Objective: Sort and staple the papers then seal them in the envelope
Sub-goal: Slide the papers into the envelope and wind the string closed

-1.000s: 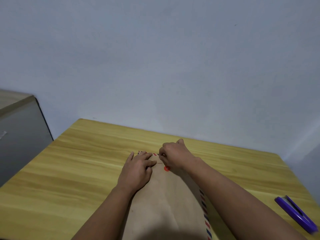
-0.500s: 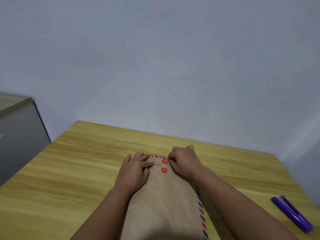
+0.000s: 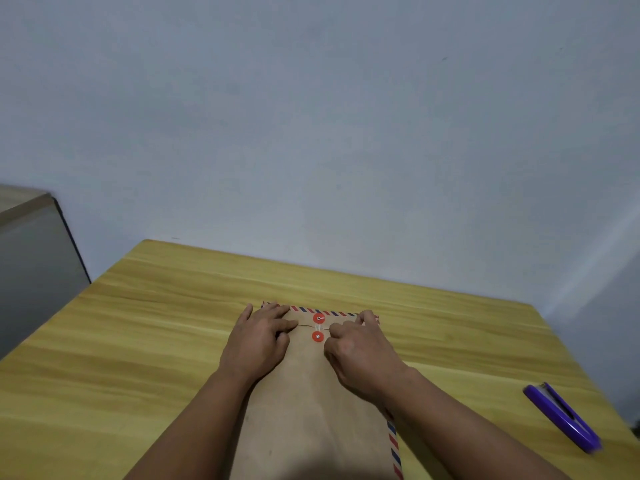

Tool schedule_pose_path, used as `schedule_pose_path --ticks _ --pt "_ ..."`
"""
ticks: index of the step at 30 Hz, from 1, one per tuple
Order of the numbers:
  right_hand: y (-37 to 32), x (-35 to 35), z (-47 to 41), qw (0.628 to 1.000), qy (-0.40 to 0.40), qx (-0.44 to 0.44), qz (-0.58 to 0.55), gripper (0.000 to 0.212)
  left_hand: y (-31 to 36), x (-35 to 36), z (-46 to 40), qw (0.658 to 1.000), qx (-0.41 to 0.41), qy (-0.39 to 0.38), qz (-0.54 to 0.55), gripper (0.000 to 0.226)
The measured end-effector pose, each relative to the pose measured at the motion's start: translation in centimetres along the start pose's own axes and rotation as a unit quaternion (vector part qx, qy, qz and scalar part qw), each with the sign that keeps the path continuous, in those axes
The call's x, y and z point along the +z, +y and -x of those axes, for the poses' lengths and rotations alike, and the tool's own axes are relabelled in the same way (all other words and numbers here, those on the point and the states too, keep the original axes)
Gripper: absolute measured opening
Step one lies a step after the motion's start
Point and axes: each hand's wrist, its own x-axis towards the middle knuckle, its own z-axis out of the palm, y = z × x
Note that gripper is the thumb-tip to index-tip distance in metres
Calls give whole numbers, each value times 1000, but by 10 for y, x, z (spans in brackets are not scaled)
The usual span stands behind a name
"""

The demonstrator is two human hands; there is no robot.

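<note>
A brown envelope (image 3: 311, 410) with a red-and-blue striped border lies lengthwise on the wooden table (image 3: 138, 341), its flap folded down. Two red closure buttons (image 3: 318, 327) sit one above the other near the top, with a pale string wound between them. My left hand (image 3: 258, 344) rests flat on the envelope, just left of the buttons. My right hand (image 3: 360, 355) is on the right side with its fingers curled. Its fingertips are pinched at the string beside the buttons, and its thumb touches the top edge. No loose papers show.
A purple stapler (image 3: 562, 417) lies near the table's right edge. A grey cabinet (image 3: 31, 265) stands to the left of the table. A plain wall runs behind the far edge.
My right hand has drawn back from over the buttons to their right side, uncovering both buttons and the wound string. My left hand stays pressed on the envelope.
</note>
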Motion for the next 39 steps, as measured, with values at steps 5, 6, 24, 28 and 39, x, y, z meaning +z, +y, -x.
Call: schedule_pose_path --ticks 5,6,24,28,39 --pt "-10 -1 -7 1000 -3 1 -27 24 0 0 0 1000 0 -3 7 49" --pt "-11 -1 -9 1000 -4 2 -31 24 0 0 0 1000 1 -3 8 47" --pt "15 1 -68 983 -86 105 -125 22 1 -1 1 1000 9 2 14 51" --pt "18 2 -75 970 -93 151 -169 20 1 -1 1 1000 12 1 13 51" --pt "20 6 -92 950 -141 206 -189 21 0 -1 1 1000 15 2 8 51"
